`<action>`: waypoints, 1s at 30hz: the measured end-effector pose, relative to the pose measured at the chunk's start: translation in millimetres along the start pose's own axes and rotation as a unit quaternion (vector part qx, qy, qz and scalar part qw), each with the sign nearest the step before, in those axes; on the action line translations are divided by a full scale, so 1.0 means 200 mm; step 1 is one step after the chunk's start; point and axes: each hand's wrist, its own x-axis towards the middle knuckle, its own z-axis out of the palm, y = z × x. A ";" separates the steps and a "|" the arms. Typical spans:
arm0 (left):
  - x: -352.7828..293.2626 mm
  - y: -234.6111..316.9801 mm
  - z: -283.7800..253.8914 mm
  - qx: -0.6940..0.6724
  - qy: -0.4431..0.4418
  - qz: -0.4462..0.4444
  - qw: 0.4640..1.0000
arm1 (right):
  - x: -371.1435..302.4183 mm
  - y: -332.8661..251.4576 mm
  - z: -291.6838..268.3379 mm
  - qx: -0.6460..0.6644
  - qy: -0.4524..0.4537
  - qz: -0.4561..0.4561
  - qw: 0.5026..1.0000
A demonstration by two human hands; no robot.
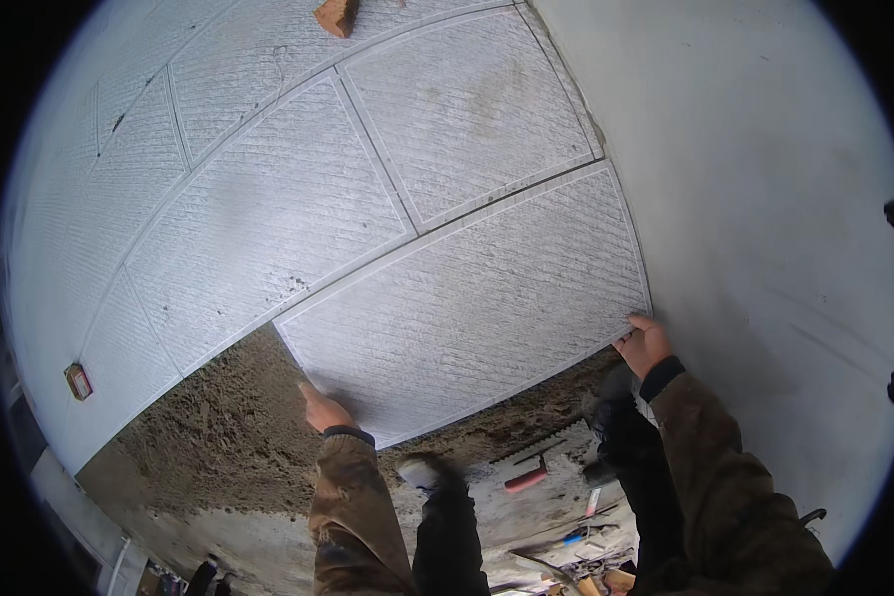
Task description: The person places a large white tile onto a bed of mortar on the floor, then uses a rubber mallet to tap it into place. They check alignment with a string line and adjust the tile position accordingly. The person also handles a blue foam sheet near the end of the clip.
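A large grey ribbed floor tile point(467, 298) with a pale border lies against the row of laid tiles point(268, 209), its near edge over brown mortar point(228, 427). At the tile's left edge, close to the near left corner, my left hand point(325, 408) grips it, fingers partly hidden. My right hand point(646, 344) is closed on the near right corner, beside the wall. Between my shoes, just behind the tile's near edge, a notched trowel point(525, 479) with a red handle rests on the floor.
A smooth grey wall point(745, 199) bounds the right side. A brown block point(337, 17) sits on the far tiles, and a small red-and-tan box point(78, 381) stands at the left. Near the lower edge lie assorted tools and scraps point(586, 551).
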 end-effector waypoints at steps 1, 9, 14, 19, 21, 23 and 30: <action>0.02 -0.02 -0.01 -0.020 -0.014 0.005 1.000 | 0.00 0.00 0.00 0.001 -0.001 0.003 1.000; 0.01 -0.07 -0.10 -0.187 -0.148 -0.007 0.971 | 0.04 0.01 -0.03 0.000 0.031 0.000 1.000; -0.07 0.00 -0.11 -0.155 -0.203 -0.014 0.967 | 0.01 0.00 -0.02 -0.022 0.006 -0.003 1.000; -0.01 0.02 -0.17 0.016 -0.219 0.070 0.973 | -0.03 0.00 0.04 -0.034 0.007 -0.006 0.999; 0.02 0.02 -0.18 0.006 -0.246 0.048 0.968 | -0.04 0.00 0.06 -0.036 0.004 -0.006 0.999; 0.02 0.04 -0.21 0.057 -0.275 0.077 0.957 | -0.05 0.00 0.07 -0.035 0.006 -0.005 0.999; -0.33 0.20 -0.12 0.205 -0.250 0.322 0.890 | -0.05 0.00 0.06 -0.034 0.015 -0.007 0.999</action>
